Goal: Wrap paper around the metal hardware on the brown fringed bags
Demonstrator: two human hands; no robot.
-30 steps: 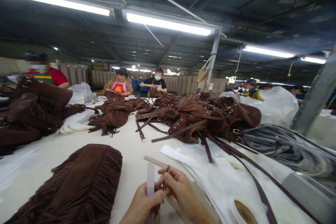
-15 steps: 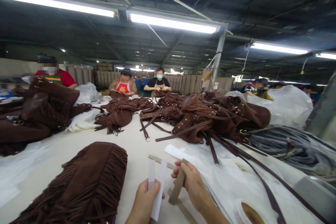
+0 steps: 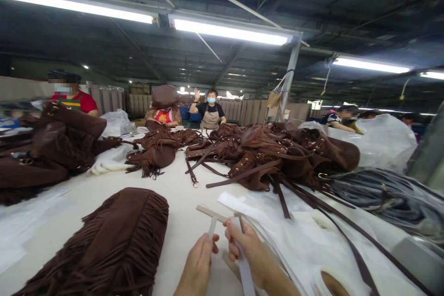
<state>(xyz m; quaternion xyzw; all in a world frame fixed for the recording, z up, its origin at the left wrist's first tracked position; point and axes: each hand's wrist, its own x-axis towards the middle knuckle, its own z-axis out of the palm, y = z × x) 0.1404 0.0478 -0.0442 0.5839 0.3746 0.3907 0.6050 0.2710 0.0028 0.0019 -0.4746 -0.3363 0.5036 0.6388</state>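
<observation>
My left hand (image 3: 199, 259) pinches a short white strip (image 3: 212, 226) that sticks up past its fingertips. Just to its right, my right hand (image 3: 248, 245) is closed on a longer white strip (image 3: 244, 270), which hangs down across the palm, with a grey-brown strip partly hidden behind it. A flat taupe strip (image 3: 207, 212) lies on the table beyond the hands. To the left rests a dark brown fringed bag (image 3: 114, 240).
Brown bags with straps (image 3: 263, 152) are heaped across the table (image 3: 180, 189). More bags (image 3: 55, 148) lie at left. Plastic sheets, a tape roll (image 3: 333, 282) and wrapped grey cords (image 3: 381, 194) are at right. Several people sit beyond.
The longer white strip has passed from my left hand to my right. Across the table, a bag-like brown thing now hides one person's head, and another person has raised a hand.
</observation>
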